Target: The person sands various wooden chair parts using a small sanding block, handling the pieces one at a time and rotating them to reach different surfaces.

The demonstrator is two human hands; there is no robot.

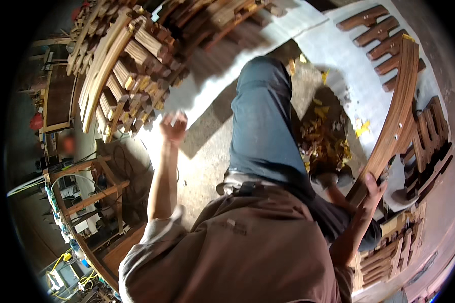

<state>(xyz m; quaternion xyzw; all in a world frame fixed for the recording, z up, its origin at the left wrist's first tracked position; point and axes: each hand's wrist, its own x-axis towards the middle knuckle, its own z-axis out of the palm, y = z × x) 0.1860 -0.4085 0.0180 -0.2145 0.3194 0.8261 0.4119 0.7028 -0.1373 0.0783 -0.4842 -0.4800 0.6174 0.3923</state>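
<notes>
A long, curved brown wooden board [389, 121], with two small pale spots on its face, slants up along the right side. My right hand [373, 191] is closed around its lower end, thumb on the near face. Yellow tape or paper shows at its top end. On the left, in bright light, my left hand [173, 127] is raised with fingers loosely curled and apart, holding nothing that I can see. Nearest to it is a big stack of wooden pieces [131, 76], many with yellow-marked ends.
White sheeting [328, 43] covers the floor ahead, with notched dark wooden parts [374, 30] at upper right. More slatted parts [432, 129] lie along the right edge. Yellow scraps [321, 131] litter the floor beside my legs. A wooden frame [93, 192] and cables stand at left.
</notes>
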